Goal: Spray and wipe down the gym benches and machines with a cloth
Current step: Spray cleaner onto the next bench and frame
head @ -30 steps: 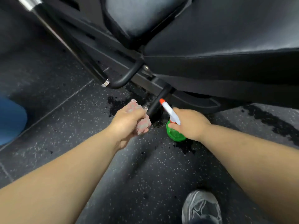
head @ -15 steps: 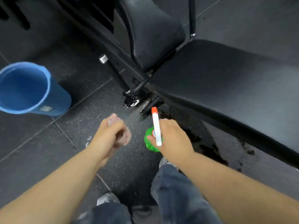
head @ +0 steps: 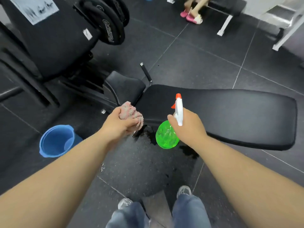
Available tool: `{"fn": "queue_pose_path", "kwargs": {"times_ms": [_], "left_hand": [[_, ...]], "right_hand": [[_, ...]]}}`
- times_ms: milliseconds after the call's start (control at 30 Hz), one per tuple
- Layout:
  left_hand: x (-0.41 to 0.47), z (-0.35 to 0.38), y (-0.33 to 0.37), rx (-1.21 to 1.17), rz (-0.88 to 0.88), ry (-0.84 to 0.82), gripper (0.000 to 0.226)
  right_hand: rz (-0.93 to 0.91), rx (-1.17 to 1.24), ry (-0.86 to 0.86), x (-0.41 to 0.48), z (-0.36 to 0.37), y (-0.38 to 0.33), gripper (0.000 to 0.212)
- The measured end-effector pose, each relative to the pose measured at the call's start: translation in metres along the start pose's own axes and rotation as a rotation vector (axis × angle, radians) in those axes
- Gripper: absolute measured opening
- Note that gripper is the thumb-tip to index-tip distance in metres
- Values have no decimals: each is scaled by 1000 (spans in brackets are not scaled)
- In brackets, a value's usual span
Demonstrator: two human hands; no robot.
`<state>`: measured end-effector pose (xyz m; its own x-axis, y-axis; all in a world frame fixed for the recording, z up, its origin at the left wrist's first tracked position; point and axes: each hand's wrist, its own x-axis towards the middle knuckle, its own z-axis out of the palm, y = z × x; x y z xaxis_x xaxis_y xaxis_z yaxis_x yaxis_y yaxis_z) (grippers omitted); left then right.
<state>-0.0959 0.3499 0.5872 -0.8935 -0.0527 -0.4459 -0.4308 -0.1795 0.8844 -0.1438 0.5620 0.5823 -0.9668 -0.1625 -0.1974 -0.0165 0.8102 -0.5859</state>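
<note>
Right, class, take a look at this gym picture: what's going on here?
A person stands over a black bench, cleaning kit in both hands. The left hand grips a bunched pink cloth; the right hand holds a green spray bottle, nozzle pointing toward the bench. A blue bucket sits on the floor to their left, and wet patches darken the floor beside the bench's near edge.

The bench (head: pixel 222 116) runs rightward across the floor (head: pixel 205 55) ahead, the machine (head: pixel 49 51) and its plates (head: pixel 111 28) behind it at left. The bucket (head: pixel 56 142) stands on the floor left of the cloth (head: pixel 131 112); the bottle (head: pixel 167 137) hangs right of the cloth, both before the bench's near edge.
</note>
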Motion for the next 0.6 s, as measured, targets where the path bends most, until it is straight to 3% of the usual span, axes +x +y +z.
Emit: {"fn": "queue_pose_path", "kwargs": {"times_ms": [133,300,533,600], "left_hand": [[-5,46,24,19,33,71,33],[-4,142,29,157,52,160,56],[-9,308,-11,-19,9,287,38],[-18,338,-20,-19,-20,316,34]], "right_hand": [[-24,0,18,-2,-53,23,24],[-38,15,24,-2,-122,90,25],[-111,31,-117,-10,-226,216,36],[-93,37,-140,-14,-244,243,28]]}}
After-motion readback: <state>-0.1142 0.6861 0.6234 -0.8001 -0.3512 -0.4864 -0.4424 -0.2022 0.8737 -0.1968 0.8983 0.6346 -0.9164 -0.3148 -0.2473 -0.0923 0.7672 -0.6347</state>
